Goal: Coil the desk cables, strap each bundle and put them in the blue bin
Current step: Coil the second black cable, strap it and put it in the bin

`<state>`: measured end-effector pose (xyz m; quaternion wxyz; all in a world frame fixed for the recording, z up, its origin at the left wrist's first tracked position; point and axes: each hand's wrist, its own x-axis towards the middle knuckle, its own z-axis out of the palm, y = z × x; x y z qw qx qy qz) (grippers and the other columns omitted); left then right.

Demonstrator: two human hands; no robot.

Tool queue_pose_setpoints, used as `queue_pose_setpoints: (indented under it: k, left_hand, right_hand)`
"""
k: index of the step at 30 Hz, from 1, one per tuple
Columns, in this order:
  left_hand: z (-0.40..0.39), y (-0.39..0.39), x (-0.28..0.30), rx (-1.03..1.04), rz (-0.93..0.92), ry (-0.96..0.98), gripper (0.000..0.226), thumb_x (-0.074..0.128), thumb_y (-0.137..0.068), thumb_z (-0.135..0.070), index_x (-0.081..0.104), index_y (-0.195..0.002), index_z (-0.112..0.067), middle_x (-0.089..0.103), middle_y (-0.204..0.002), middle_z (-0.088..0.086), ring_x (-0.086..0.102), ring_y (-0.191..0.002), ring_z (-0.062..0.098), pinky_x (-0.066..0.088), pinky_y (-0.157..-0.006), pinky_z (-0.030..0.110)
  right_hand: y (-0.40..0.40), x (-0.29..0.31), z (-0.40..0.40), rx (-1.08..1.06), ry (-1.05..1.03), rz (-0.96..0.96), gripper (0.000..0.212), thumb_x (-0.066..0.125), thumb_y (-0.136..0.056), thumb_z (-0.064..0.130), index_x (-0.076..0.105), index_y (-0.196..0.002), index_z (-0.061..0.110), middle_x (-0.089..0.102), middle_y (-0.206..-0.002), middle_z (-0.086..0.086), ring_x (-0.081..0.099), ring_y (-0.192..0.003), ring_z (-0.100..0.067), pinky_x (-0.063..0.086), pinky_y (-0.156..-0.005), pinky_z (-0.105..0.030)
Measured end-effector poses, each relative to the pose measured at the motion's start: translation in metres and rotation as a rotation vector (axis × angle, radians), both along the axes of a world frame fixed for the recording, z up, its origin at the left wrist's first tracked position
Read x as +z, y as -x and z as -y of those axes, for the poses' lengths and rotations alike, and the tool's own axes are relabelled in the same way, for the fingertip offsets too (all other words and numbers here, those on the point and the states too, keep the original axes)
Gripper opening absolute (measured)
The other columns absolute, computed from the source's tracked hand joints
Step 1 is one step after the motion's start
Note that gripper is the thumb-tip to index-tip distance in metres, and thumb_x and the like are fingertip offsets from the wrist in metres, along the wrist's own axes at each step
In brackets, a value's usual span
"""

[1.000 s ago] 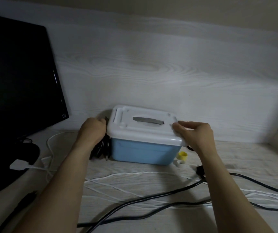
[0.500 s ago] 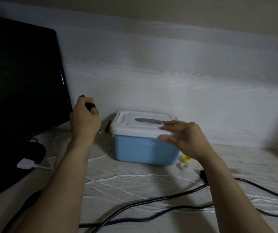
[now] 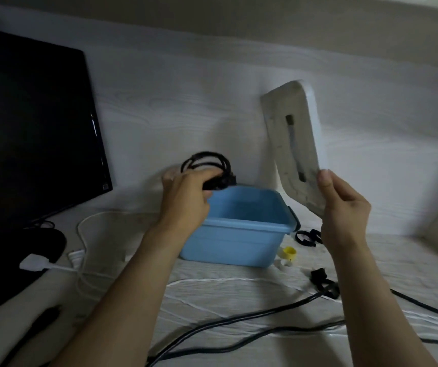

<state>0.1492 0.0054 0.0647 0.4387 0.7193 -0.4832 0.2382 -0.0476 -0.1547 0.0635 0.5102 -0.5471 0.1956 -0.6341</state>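
Note:
The blue bin (image 3: 239, 239) stands open on the desk, its inside bare as far as I can see. My left hand (image 3: 183, 200) grips a coiled black cable bundle (image 3: 207, 165) just above the bin's left rear corner. My right hand (image 3: 345, 205) holds the bin's white lid (image 3: 292, 144) by its lower edge, tilted upright above and to the right of the bin, underside toward me. Loose black cables (image 3: 252, 319) and white cables (image 3: 212, 282) lie across the desk in front of the bin.
A black monitor (image 3: 32, 128) stands at the left with its base (image 3: 14, 260) on the desk. A white plug (image 3: 33, 263), black straps (image 3: 307, 237), a small yellow piece (image 3: 289, 253) and a black plug (image 3: 319, 276) lie around the bin. The wall panel rises close behind.
My right hand has lifted the lid off the bin and tipped it upright. My left hand has carried the black coil from beside the monitor over to the bin's rim.

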Motion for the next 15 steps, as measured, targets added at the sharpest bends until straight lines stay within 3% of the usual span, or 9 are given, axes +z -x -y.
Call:
queue_pose_setpoints:
  k: [2,4,6,8,9,12,15]
  left_hand:
    - [0.002,0.003,-0.006,-0.068,-0.063,-0.25,0.054,0.061,-0.08,0.004,0.07,-0.121,-0.03,0.071,-0.119,0.003,0.063,-0.114,0.025,0.046,-0.101,0.033]
    - [0.003,0.0,-0.007,-0.076,-0.121,-0.531,0.045,0.051,-0.09,-0.007,0.067,-0.124,-0.031,0.065,-0.129,0.004,0.056,-0.123,0.027,0.04,-0.106,0.032]
    - [0.001,0.0,-0.005,-0.146,-0.242,-0.54,0.033,0.049,-0.09,-0.031,0.073,-0.112,-0.031,0.069,-0.122,0.0,0.06,-0.119,0.022,0.043,-0.105,0.037]
    - [-0.002,-0.002,-0.002,-0.176,-0.313,-0.498,0.049,0.045,-0.077,-0.062,0.075,-0.091,-0.026,0.074,-0.096,-0.005,0.067,-0.099,0.015,0.05,-0.094,0.039]
    - [-0.002,0.0,-0.001,-0.188,-0.317,-0.515,0.055,0.047,-0.072,-0.071,0.075,-0.089,-0.026,0.074,-0.091,-0.008,0.067,-0.095,0.012,0.051,-0.092,0.037]
    - [-0.004,0.005,-0.002,-0.25,-0.249,-0.578,0.041,0.068,-0.078,-0.061,0.074,-0.103,-0.03,0.071,-0.106,-0.014,0.063,-0.103,0.005,0.048,-0.094,0.027]
    - [-0.003,0.007,-0.003,-0.279,-0.178,-0.628,0.029,0.071,-0.087,-0.038,0.072,-0.112,-0.023,0.07,-0.112,-0.009,0.062,-0.106,0.008,0.044,-0.09,0.021]
  right_hand:
    - [-0.001,-0.001,0.0,0.012,-0.01,0.008,0.029,0.075,-0.081,0.032,0.073,-0.107,0.018,0.077,-0.094,0.011,0.071,-0.097,-0.006,0.055,-0.085,-0.022]
    - [-0.002,-0.001,-0.001,0.02,-0.012,-0.003,0.024,0.074,-0.085,0.027,0.073,-0.107,0.019,0.077,-0.091,0.013,0.071,-0.096,-0.004,0.054,-0.085,-0.021]
    - [-0.003,-0.001,0.0,0.03,0.005,-0.033,0.019,0.074,-0.087,0.023,0.073,-0.106,0.02,0.077,-0.09,0.014,0.071,-0.096,-0.003,0.054,-0.087,-0.021]
    - [-0.003,-0.001,0.001,0.04,0.02,-0.067,0.023,0.075,-0.086,0.024,0.074,-0.108,0.018,0.078,-0.093,0.011,0.071,-0.098,-0.006,0.054,-0.089,-0.024]
    - [-0.002,-0.001,0.001,0.039,0.035,-0.089,0.027,0.076,-0.085,0.025,0.075,-0.11,0.015,0.078,-0.097,0.008,0.071,-0.099,-0.007,0.054,-0.088,-0.024]
    - [0.003,0.0,0.0,0.003,0.135,-0.202,0.031,0.079,-0.083,0.026,0.075,-0.111,0.014,0.077,-0.104,0.001,0.071,-0.102,-0.008,0.054,-0.087,-0.02]
    - [0.022,0.001,-0.001,-0.086,0.224,-0.292,0.025,0.082,-0.08,0.026,0.076,-0.105,0.022,0.075,-0.106,0.004,0.07,-0.102,-0.006,0.052,-0.087,-0.017]
